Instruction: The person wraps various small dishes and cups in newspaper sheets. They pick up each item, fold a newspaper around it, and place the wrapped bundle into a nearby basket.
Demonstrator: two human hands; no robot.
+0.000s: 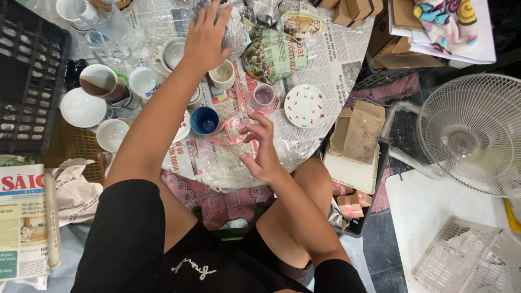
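Left hand [206, 33] stretched far forward, fingers spread flat, palm down on a newspaper-wrapped bundle [234, 32] at the far side of the spread. Right hand [262, 147] drawn in close to the body, fingers loosely curled, thumb and fingertips pinching a clear glass cup [237, 126] looped with pink ribbon [225, 138]. Just beyond the right hand, a small pink cup [264, 95]; farther to its right, a white saucer with coloured specks [305, 106]. Between the two hands, a cream cup [222, 74], and just left of the right hand, a blue bowl [204, 120]. Beneath the left forearm and to its left, a cluster of white cups and bowls, among them a white bowl [82, 107] and a brown-and-white cup [100, 81], all on newspaper sheets [331, 59] covering the round surface. Crumpled clear plastic wrap [217, 168] directly under the right hand. Far left of the left arm, a black plastic crate [27, 76]; near the left knee, a folded newspaper [24, 222]. Right of the right hand, brown cardboard boxes [358, 130] in a dark tray, smaller ribbon-tied boxes [351, 203] below, and well off to the right a white floor fan [472, 133].
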